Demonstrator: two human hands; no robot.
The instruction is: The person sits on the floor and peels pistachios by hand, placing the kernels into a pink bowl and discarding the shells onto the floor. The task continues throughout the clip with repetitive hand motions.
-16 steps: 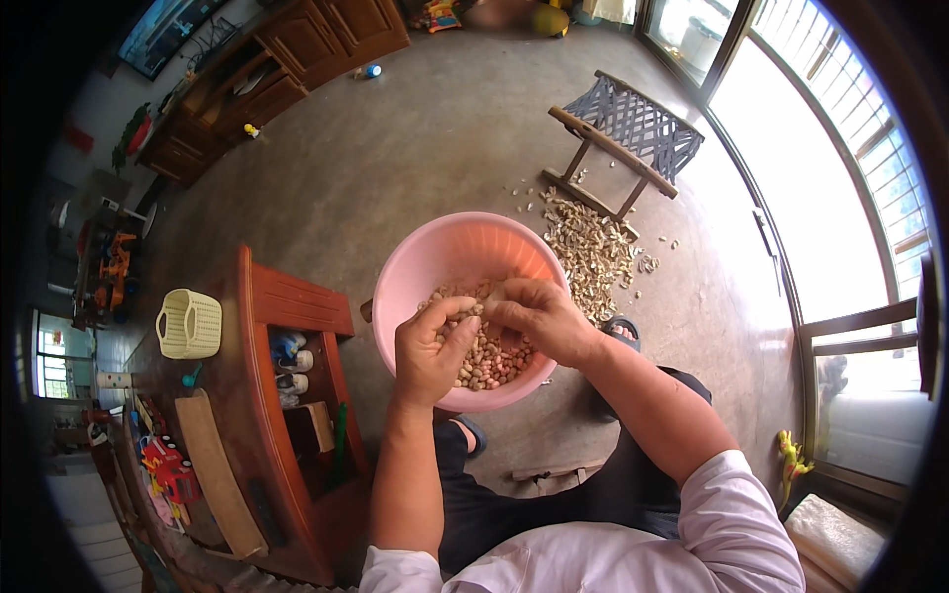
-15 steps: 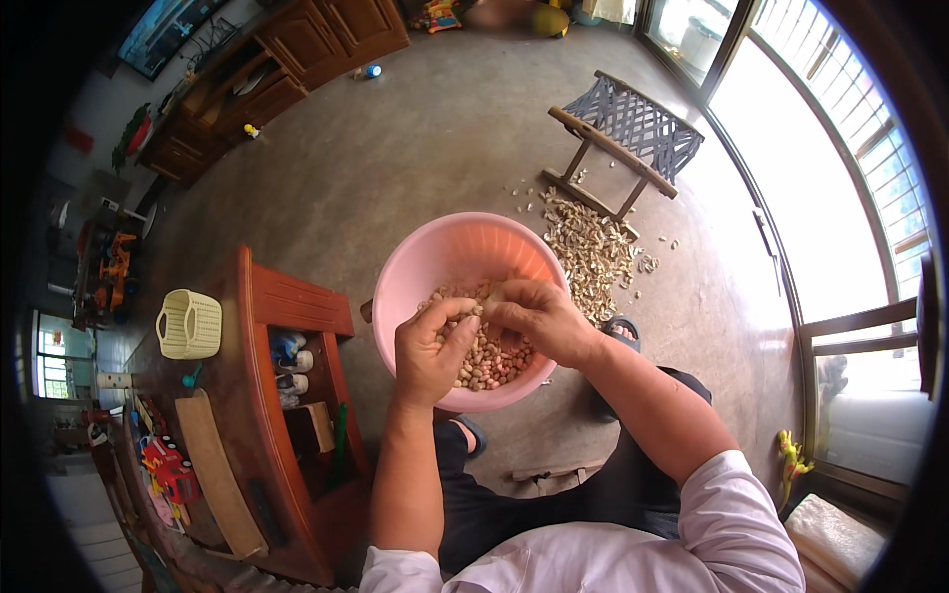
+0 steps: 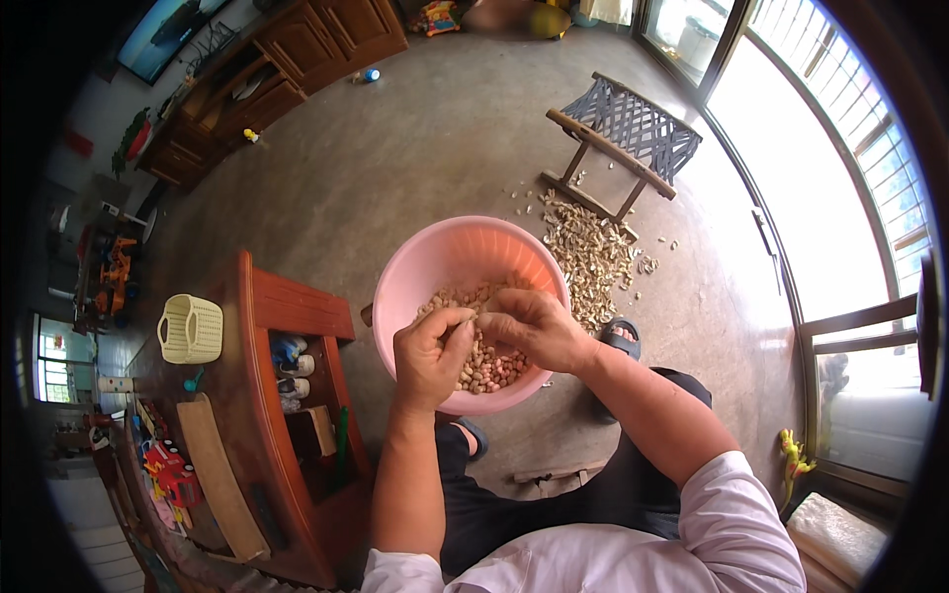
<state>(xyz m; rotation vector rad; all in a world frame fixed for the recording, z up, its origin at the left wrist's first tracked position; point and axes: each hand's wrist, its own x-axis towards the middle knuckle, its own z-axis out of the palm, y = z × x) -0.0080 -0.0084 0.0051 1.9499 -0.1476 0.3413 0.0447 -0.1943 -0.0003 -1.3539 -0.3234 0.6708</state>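
A pink plastic basin [image 3: 400, 267] stands between my feet, partly filled with peanuts [image 3: 484, 368], some showing pinkish kernels. Over its middle, my left hand [image 3: 430, 354] pinches with thumb and forefinger. Thumb to thumb with it, my right hand [image 3: 532, 326] is closed too, its fingers curled down over the heap. Between the meeting fingertips is a small peanut, mostly hidden by them.
Peanut shells [image 3: 590, 259] lie heaped on the floor right of the basin, under a folding stool [image 3: 633, 128] with a woven seat. At left stands a wooden table [image 3: 297, 301] with a cream basket [image 3: 193, 329] and toys. Glass doors [image 3: 761, 168] line the right.
The fingertips of both hands have drawn closer together, covering the pale peanut that showed between them. My right hand has tilted slightly and shifted down; the basin stays in place.
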